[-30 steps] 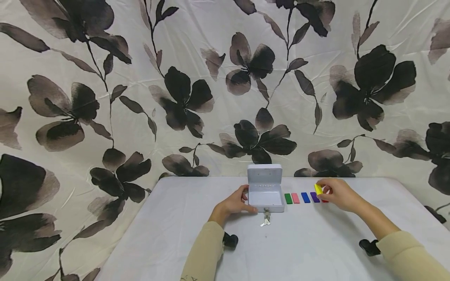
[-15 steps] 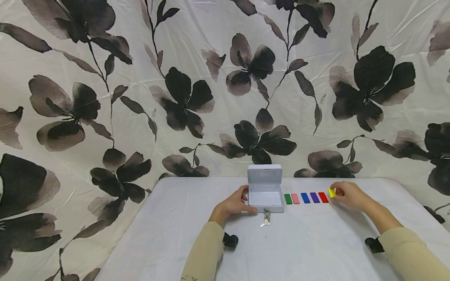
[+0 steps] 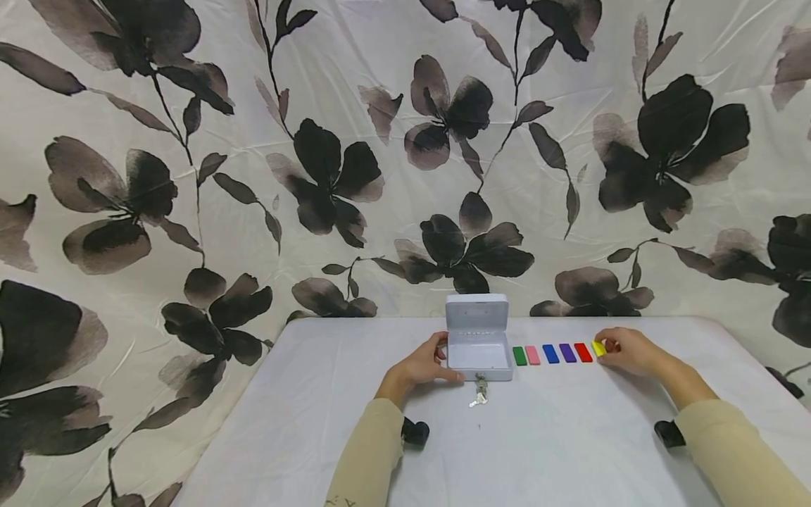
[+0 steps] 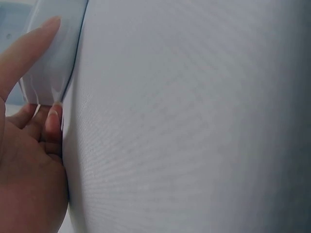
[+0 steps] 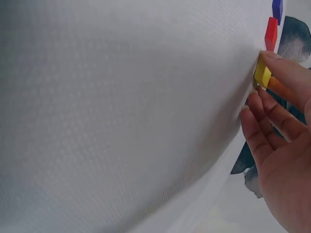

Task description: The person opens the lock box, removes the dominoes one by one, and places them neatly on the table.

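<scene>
A white metal box stands with its lid up at the middle of the far part of the table, keys hanging from its front lock. My left hand grips its left side, thumb on the front wall and fingers along the side, as the left wrist view also shows. To the right of the box runs a row of small blocks: green, pink, blue, purple and red. At its right end my right hand pinches a yellow block against the tabletop, thumb and index finger on it.
A white cloth covers the table. Behind its far edge hangs a floral curtain. Black wrist cameras sit at both sleeves.
My right hand has carried the yellow block rightward from above the purple and red blocks, then lowered it beside the red one. The left hand stays on the box.
</scene>
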Demonstrator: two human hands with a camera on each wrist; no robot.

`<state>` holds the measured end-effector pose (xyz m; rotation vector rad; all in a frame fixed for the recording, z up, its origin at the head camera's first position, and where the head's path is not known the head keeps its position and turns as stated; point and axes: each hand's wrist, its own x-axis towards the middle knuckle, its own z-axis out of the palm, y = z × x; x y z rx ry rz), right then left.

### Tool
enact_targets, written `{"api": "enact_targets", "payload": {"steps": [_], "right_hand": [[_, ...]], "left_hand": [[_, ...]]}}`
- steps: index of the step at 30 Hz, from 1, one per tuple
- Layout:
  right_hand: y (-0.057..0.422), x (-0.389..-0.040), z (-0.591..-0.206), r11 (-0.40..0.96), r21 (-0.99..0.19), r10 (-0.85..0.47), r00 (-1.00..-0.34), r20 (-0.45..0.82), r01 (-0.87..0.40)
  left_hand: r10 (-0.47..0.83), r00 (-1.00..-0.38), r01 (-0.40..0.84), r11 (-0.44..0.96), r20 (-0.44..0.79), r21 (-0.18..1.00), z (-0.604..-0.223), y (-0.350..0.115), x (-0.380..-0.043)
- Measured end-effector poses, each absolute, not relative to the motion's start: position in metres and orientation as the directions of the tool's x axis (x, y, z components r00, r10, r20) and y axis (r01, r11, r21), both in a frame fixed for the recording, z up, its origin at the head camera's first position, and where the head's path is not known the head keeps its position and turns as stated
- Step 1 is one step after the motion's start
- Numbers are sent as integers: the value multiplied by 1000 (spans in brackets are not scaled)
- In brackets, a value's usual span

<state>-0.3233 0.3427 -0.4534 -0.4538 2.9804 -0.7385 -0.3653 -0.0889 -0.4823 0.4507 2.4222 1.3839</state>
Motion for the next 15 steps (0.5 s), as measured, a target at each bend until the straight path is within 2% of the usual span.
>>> {"api": "enact_targets", "payload": {"steps": [9,15], "right_hand": [[345,-320,-451,842,-477,-293,-956,-16,-250],[347,-316,-443,859,-447,-284,-959,-11,-249]], "left_hand": [[432,-895,117,461,-108,879,-484,-89,-368],[416,-897,97,508,-146,856,-476,-95,-366]]}}
